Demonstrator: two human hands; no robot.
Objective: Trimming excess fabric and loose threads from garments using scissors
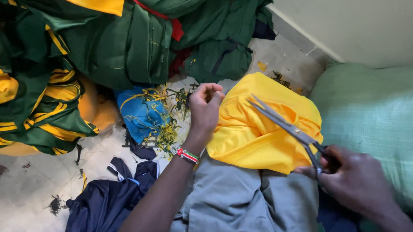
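While I watch through the head camera, my right hand [355, 181] is clenched through the dark finger loops of the scissors [287, 127], and my left hand [205, 107] is pinched shut on the upper edge of the yellow fabric [257, 137], fingertips drawn together on what looks like a thread or seam, though I cannot tell which. That fabric lies bunched across my lap, over the grey trousers [237, 202], between both hands. I judge it light, soft and limp, likely to sag and slip, so it is best gripped at a folded edge and kept taut. The scissors seem stiff and hard; their blades are parted, long axis running from the handles at lower right up to the tips at upper left, pointing towards my left hand. Green and yellow garments [108, 46] are heaped on the floor [22, 200] beyond, with thread clippings [168, 131] strewn beside them.
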